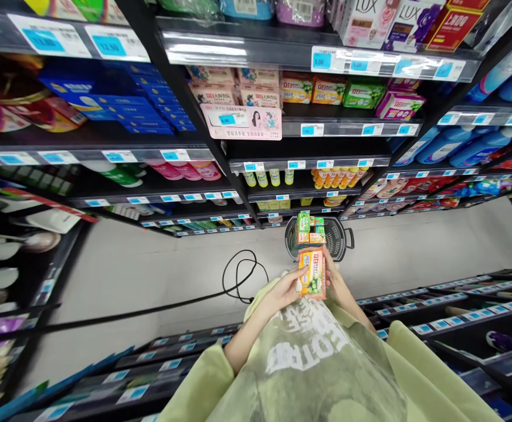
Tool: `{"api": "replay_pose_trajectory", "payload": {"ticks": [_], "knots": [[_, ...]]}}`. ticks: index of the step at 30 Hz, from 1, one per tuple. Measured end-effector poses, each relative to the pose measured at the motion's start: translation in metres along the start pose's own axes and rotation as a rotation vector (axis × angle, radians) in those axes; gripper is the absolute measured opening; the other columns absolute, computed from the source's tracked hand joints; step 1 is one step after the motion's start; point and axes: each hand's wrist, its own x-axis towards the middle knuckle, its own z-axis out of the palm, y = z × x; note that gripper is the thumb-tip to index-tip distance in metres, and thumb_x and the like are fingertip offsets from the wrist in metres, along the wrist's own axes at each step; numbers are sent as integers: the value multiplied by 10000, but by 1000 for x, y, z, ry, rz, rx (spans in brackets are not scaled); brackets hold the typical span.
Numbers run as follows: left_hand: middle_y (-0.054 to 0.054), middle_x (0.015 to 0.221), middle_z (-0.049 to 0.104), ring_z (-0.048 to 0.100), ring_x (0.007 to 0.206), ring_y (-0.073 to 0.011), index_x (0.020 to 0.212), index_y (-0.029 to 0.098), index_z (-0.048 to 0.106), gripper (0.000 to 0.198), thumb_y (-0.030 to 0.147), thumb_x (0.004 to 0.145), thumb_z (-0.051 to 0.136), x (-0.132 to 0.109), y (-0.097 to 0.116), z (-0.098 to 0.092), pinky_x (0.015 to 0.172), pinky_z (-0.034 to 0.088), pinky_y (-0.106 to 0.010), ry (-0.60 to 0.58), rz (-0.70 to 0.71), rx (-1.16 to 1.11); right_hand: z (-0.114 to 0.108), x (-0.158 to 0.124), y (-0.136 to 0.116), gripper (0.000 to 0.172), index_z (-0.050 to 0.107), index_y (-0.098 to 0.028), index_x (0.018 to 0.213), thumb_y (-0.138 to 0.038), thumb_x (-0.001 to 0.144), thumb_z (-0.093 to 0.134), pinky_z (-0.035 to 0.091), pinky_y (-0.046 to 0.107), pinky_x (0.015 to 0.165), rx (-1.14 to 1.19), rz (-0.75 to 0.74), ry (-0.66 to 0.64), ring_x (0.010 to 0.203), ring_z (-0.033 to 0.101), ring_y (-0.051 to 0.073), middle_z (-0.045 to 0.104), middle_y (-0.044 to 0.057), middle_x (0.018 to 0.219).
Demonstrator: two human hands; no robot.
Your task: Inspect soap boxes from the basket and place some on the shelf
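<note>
Both hands hold an orange-and-white soap box [312,274] with red lettering and a green fruit picture, close in front of my chest. My left hand [288,285] grips its left side, thumb lying on the front. Around the right and upper edges wraps my right hand [331,272], some of its fingers hidden behind the box. Just beyond stands a dark shopping basket [340,237] on the floor, holding several green and orange soap boxes [311,228]. The hands are above its near rim.
Ahead, a black shelf [348,130] carries orange, green and pink soap boxes [328,89]. Blue bottles [447,145] line the right shelves. A black cable [185,300] loops across the floor at left. More shelving [431,313] runs close behind me.
</note>
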Motion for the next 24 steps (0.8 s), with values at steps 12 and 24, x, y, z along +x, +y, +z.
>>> {"api": "replay_pose_trajectory", "payload": {"ticks": [12,24], "knots": [[-88,1273,758,675,1280,-283,1277,221,654,580,172,748,886,22,10,7,1150,489,-435,367,553,-199,11,18,19,625,747,-250,1151,-790,852,645,604,365,760,502,198,206,1032,720,272,761,71,1210],[-56,1306,735,618,1349,-247,1282,257,622,696,147,659,915,23,15,-7,1170,464,-393,335,539,-115,17,5,5,878,667,-245,1302,-392,519,1035,630,374,910,68,-200,302,1208,682,310,658,136,1408]]}}
